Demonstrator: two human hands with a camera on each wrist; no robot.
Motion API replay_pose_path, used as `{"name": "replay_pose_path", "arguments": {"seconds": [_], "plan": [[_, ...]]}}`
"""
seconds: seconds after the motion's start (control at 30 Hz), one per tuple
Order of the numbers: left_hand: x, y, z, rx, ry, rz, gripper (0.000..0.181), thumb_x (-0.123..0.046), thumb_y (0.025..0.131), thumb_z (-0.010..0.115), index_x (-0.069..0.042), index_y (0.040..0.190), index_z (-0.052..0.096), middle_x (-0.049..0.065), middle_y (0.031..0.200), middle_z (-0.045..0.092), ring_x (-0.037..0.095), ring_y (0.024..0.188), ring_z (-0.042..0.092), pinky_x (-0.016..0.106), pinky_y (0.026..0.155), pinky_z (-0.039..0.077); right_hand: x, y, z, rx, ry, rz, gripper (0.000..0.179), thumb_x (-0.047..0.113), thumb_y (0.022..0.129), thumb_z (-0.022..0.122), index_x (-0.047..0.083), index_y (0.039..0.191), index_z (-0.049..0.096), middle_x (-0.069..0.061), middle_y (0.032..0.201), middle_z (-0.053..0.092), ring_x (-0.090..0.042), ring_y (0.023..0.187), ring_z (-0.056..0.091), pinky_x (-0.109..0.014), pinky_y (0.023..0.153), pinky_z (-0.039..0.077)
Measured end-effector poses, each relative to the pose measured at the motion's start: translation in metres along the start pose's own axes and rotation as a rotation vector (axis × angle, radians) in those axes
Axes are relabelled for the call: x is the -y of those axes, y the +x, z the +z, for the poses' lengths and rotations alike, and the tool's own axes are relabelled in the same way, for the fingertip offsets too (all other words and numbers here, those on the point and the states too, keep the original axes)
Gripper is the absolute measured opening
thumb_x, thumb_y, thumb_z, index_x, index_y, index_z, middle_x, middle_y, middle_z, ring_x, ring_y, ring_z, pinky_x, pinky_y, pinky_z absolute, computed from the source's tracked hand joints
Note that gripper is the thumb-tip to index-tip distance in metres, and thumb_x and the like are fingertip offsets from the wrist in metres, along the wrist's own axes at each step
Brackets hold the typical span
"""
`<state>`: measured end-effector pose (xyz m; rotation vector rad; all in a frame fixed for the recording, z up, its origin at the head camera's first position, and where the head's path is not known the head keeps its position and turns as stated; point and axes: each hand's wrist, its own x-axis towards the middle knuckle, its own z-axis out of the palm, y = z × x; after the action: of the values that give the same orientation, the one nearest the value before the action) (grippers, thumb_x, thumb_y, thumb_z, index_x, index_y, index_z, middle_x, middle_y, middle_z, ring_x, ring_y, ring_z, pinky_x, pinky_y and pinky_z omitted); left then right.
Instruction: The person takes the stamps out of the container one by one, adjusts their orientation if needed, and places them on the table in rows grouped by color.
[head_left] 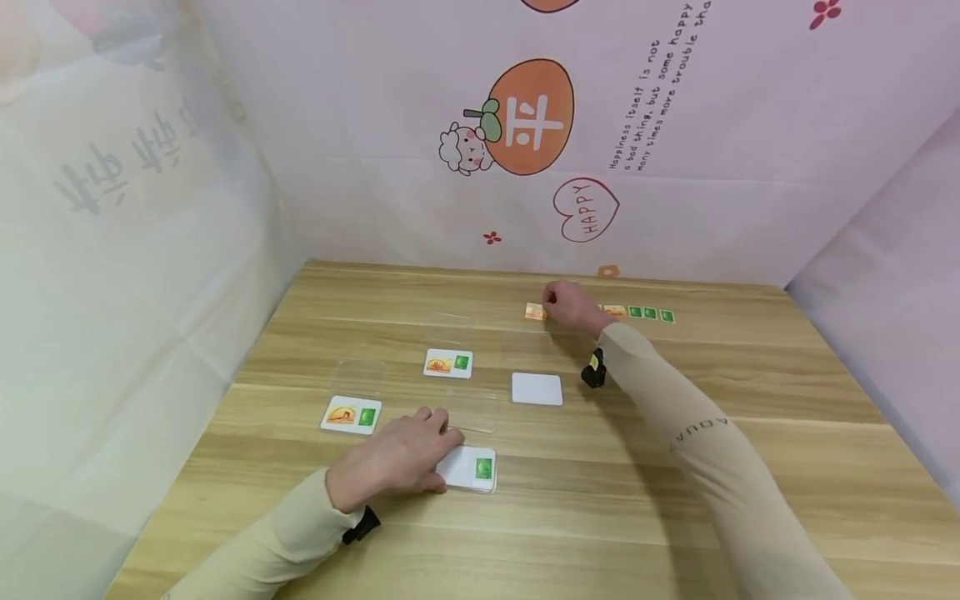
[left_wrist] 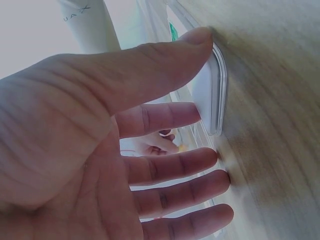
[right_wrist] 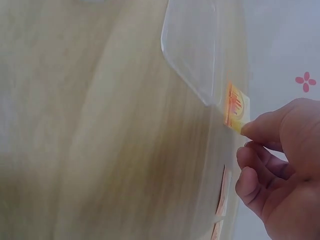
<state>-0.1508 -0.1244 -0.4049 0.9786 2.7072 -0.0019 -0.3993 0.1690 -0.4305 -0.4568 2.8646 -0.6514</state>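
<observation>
In the head view my left hand (head_left: 401,454) is at the left end of a shallow clear case holding a white card with a green square (head_left: 467,468). Its thumb and forefinger hold the case's edges (left_wrist: 218,95), while the other fingertips rest near the wood. Far back, my right hand (head_left: 573,307) pinches the corner of a small orange picture piece (right_wrist: 236,106) between thumb and forefinger. More orange pieces (head_left: 614,311) lie beside that hand, partly hidden by it, in line with several small green squares (head_left: 650,313).
Two cases hold white cards bearing an orange picture and green square, at left (head_left: 351,415) and centre (head_left: 448,363). Another has a blank white card (head_left: 537,389). Clear lids (head_left: 474,410) lie behind the cases. A printed cloth wall (head_left: 420,225) borders the wooden table (head_left: 600,517).
</observation>
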Motion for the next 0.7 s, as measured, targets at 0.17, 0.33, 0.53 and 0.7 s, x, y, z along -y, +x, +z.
{"name": "replay_pose_path", "arguments": {"seconds": [0.17, 0.33, 0.53, 0.7], "plan": [[0.001, 0.001, 0.0, 0.004, -0.004, 0.002, 0.052, -0.042, 0.082, 0.078, -0.018, 0.123, 0.059, 0.002, 0.108, 0.055, 0.016, 0.092, 0.048, 0.029, 0.073, 0.045, -0.002, 0.005, -0.004, -0.008, -0.008, -0.02, 0.012, 0.007, 0.095, 0.052, 0.0, 0.096, 0.063, -0.012, 0.092, 0.062, -0.022, 0.081, 0.054, -0.03, 0.069, 0.045], [0.002, 0.002, 0.001, 0.005, -0.005, 0.005, 0.052, -0.043, 0.082, 0.077, -0.018, 0.124, 0.059, 0.003, 0.11, 0.055, 0.016, 0.093, 0.048, 0.029, 0.074, 0.046, -0.001, 0.007, -0.009, -0.004, 0.008, -0.021, 0.014, 0.005, 0.095, 0.052, -0.002, 0.097, 0.064, -0.014, 0.094, 0.063, -0.022, 0.082, 0.054, -0.03, 0.07, 0.046], [0.003, 0.002, 0.0, 0.005, -0.005, 0.005, 0.053, -0.043, 0.082, 0.077, -0.018, 0.125, 0.059, 0.003, 0.11, 0.055, 0.016, 0.093, 0.048, 0.03, 0.074, 0.046, -0.001, 0.009, -0.012, 0.007, -0.004, 0.0, 0.017, 0.007, 0.096, 0.051, -0.001, 0.101, 0.065, -0.015, 0.099, 0.063, -0.023, 0.085, 0.055, -0.032, 0.074, 0.048], [0.003, 0.002, 0.002, 0.008, -0.004, 0.003, 0.054, -0.044, 0.082, 0.077, -0.018, 0.127, 0.059, 0.003, 0.112, 0.055, 0.016, 0.095, 0.049, 0.03, 0.076, 0.047, -0.005, 0.011, -0.009, 0.02, -0.006, 0.013, 0.016, 0.005, 0.095, 0.051, -0.002, 0.1, 0.065, -0.014, 0.096, 0.063, -0.021, 0.081, 0.054, -0.03, 0.071, 0.047]]}}
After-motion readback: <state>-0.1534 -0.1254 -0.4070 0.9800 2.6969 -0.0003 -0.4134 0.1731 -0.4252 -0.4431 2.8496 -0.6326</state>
